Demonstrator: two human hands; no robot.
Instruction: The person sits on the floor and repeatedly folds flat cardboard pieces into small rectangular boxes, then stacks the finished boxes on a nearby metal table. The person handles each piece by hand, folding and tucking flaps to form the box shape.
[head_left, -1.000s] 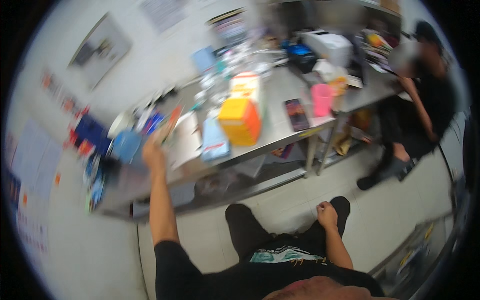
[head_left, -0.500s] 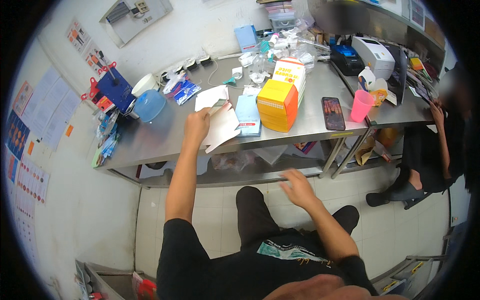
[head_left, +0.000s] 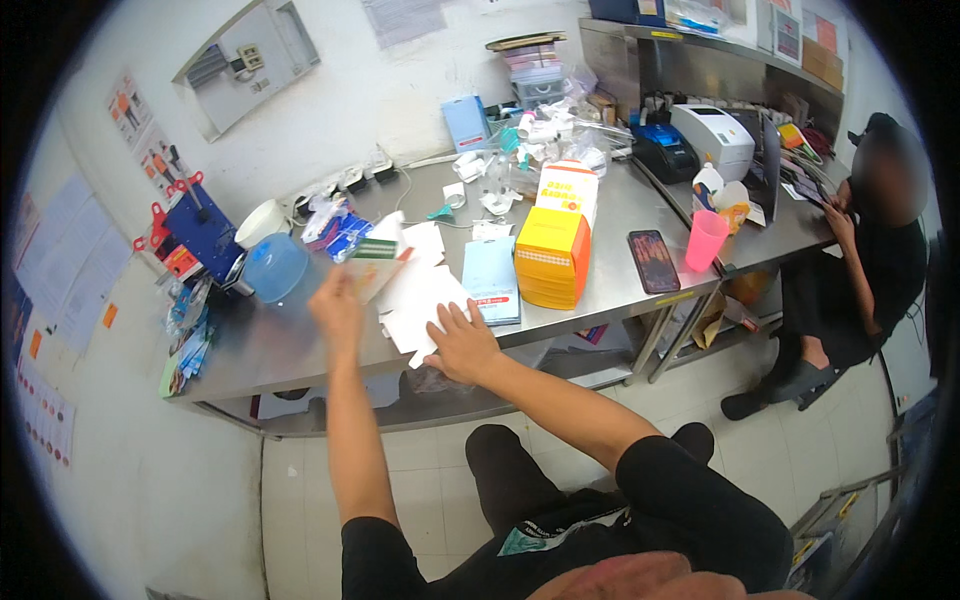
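The left hand (head_left: 338,308) grips a green-striped card (head_left: 375,264); the right hand (head_left: 464,343) lies spread on white paper (head_left: 415,308) beside 2 boxes, light-blue box (head_left: 491,272) and yellow box (head_left: 550,262).

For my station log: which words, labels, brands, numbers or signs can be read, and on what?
Wording left uncopied; print shows on:
Yellow, orange and white cardboard box: large lettering, partly legible.
Light-blue flat rectangular packet beside it: mostly too small.
Thin cream-and-green piece in the left hand: too blurred.
White paper sheets on the left wall: too small.
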